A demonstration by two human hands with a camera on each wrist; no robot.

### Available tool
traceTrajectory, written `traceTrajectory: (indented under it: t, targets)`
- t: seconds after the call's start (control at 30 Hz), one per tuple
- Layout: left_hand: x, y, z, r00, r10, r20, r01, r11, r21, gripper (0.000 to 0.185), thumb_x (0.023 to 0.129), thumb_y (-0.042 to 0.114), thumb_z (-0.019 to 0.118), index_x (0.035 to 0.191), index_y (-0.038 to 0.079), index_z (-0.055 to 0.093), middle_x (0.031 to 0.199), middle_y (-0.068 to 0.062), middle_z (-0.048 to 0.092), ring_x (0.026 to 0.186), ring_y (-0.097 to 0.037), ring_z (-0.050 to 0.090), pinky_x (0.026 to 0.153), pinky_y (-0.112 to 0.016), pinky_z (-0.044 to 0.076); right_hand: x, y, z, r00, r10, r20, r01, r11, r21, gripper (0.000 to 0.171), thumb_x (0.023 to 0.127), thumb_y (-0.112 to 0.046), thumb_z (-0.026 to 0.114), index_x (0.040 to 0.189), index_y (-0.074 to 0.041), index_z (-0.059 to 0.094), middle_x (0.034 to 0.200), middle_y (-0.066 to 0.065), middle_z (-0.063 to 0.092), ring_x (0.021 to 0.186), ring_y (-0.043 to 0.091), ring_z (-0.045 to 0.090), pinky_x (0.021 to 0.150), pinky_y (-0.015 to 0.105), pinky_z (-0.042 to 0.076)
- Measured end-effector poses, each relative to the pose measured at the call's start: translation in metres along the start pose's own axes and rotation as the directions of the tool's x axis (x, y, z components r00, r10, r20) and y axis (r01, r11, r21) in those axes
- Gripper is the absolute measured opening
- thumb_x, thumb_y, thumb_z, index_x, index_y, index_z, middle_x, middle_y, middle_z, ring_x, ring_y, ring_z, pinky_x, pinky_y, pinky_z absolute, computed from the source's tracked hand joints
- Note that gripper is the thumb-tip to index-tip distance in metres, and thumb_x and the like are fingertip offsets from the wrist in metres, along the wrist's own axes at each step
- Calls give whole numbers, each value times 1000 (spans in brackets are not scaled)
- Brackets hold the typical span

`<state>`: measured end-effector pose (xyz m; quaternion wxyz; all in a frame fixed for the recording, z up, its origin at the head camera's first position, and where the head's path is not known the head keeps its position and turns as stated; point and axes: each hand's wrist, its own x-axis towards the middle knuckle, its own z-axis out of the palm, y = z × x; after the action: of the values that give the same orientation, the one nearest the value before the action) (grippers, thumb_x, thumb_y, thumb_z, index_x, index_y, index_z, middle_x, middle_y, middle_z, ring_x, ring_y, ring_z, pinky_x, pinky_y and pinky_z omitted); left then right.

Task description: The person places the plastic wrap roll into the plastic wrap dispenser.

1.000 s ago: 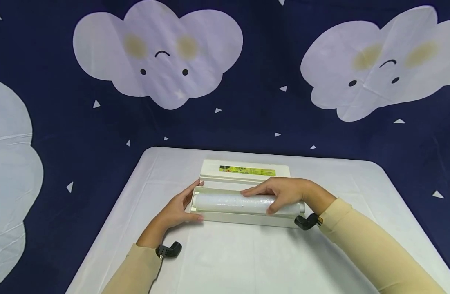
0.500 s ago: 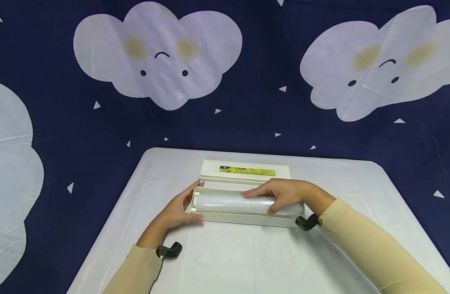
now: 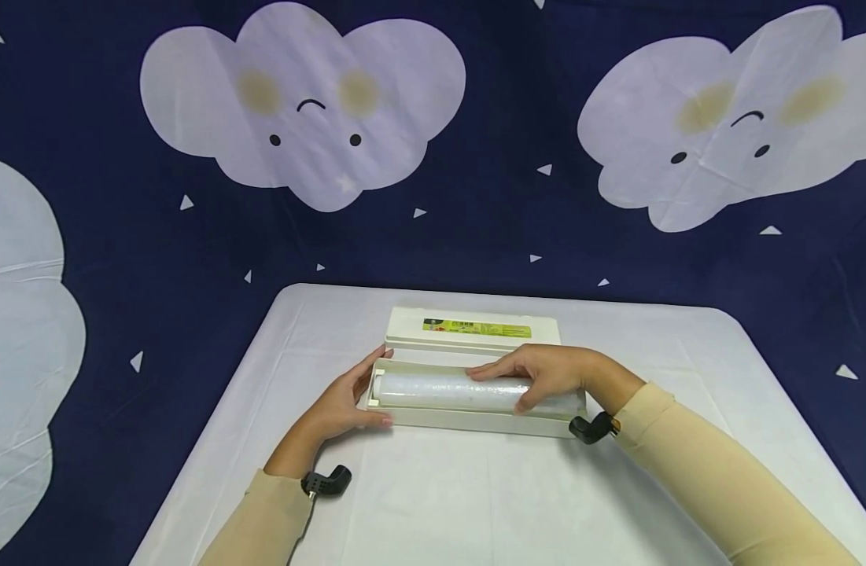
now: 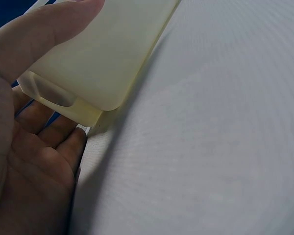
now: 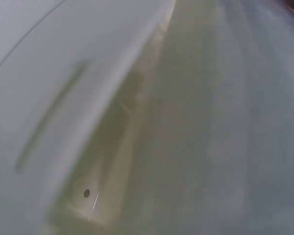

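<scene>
**Both hands on the open film dispenser**

Broadly, I see a white-clothed table (image 3: 475, 503) before a dark backdrop of smiling clouds (image 3: 301, 102), and mid-table a cream dispenser box (image 3: 468, 420) with its lid (image 3: 473, 330) folded back flat. A roll of cling film (image 3: 433, 391) lies lengthwise in the open trough. My right hand (image 3: 546, 373) rests over the roll's right half, fingers draped across the top and thumb at the near side; whether it truly clamps I cannot tell, as its wrist view is a blur. My left hand (image 3: 344, 405) cups the box's left end with fingers mostly straight, thumb along the near wall (image 4: 59, 24). I judge the roll light but slick and soft-skinned, so I'd take it near the ends by the stiff core. The plastic box looks rigid and light, liable to slide on cloth unless braced.
</scene>
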<state>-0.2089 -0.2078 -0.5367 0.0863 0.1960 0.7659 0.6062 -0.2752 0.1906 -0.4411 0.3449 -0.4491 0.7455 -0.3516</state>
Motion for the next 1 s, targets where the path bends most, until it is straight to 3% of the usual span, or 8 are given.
traceTrajectory:
  t: [0.3,0.57,1.0]
  targets:
    - [0,0,0,1000,-5,-1,5,1000,0,128,66,1,101,169,10,24,168,-3,34,154,-22,28,121,-23,24,0,4,0,1000,-9,5,9,1000,18,83,83,5,85,157,-18,53,161,-15,42,152,14,32,121,30,31]
    - [-1,1,0,1000,-4,10,4,1000,-3,128,68,-3,99,169,10,22,168,-1,33,155,-21,26,122,-23,23,0,7,1,999,-47,6,46,996,76,82,83,9,83,156,-14,53,163,-6,42,154,33,28,121,28,30]
    - [0,0,0,1000,-8,7,8,1000,-13,127,68,-8,97,169,12,23,168,0,33,155,-20,26,122,-25,22,-1,13,5,999,-44,10,43,993,106,82,84,11,80,157,-11,51,164,-5,39,153,17,28,122,28,28]
